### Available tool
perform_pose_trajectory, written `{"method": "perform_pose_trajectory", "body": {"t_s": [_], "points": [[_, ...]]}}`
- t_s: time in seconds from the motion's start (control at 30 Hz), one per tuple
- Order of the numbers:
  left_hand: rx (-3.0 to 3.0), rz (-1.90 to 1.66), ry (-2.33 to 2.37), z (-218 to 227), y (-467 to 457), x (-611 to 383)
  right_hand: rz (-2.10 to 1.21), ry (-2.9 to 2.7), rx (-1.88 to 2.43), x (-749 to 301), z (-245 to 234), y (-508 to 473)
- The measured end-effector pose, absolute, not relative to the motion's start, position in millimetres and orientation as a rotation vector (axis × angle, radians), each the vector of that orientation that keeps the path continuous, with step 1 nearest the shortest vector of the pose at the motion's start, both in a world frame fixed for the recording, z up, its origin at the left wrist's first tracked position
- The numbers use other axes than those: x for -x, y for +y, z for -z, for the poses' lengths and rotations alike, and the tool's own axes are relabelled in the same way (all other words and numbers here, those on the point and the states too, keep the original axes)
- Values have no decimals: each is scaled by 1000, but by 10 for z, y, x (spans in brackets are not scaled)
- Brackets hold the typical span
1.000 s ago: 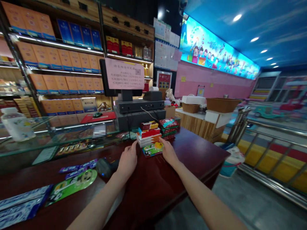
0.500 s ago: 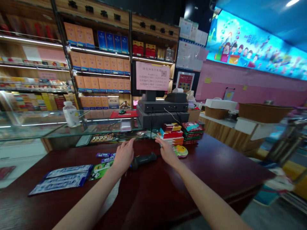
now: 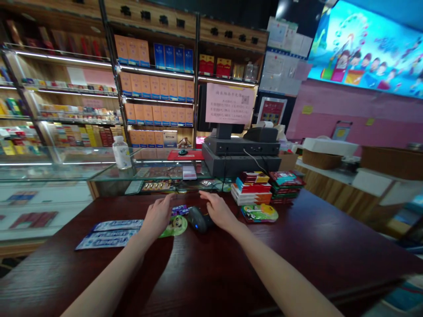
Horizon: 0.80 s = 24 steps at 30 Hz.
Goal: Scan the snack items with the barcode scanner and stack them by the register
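Note:
My left hand (image 3: 157,216) hovers with outstretched fingers over the left side of a green picture pack (image 3: 175,226), partly hiding it. Small purple packets (image 3: 180,210) lie just right of its fingertips. My right hand (image 3: 218,211) is also stretched out and empty, above the handle of a black barcode scanner (image 3: 198,219). The scanner lies on the table between my hands, a blue light on its head. Whether the right hand touches the handle I cannot tell. Long blue-and-white packets (image 3: 110,234) lie left of my left forearm.
Stacked red, white and orange boxes (image 3: 251,189) stand to the right beside dark red-and-green packs (image 3: 287,187). A colourful pack (image 3: 259,213) lies before them. Behind are a cash register (image 3: 243,154), a glass counter (image 3: 158,169) and a white bottle (image 3: 121,152). The dark table (image 3: 313,246) ends at right.
My view has turned left, so the surroundings appear farther right. Relative to the table, both hands have moved left: the left past the purple packets, the right over the scanner's handle.

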<state>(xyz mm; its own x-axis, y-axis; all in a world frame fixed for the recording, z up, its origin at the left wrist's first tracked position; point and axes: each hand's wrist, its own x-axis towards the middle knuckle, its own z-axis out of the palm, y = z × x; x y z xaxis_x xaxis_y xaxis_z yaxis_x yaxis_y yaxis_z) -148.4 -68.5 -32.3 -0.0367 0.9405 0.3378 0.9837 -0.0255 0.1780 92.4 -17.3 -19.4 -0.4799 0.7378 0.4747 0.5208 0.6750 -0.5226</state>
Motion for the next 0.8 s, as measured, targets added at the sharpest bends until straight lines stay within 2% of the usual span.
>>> {"method": "perform_pose_trajectory", "body": {"t_s": [0.23,0.5,0.8], "points": [[2207,677,-2083,454,-704,1704,-325,-2390,951,-576,68,-296],[2238,933,-1931,688,-740,1845,41,-2687,883,-279,115,-444],[2243,957,-1897,789,-771,1855,165,-2805,942,-115,180,-462]]}}
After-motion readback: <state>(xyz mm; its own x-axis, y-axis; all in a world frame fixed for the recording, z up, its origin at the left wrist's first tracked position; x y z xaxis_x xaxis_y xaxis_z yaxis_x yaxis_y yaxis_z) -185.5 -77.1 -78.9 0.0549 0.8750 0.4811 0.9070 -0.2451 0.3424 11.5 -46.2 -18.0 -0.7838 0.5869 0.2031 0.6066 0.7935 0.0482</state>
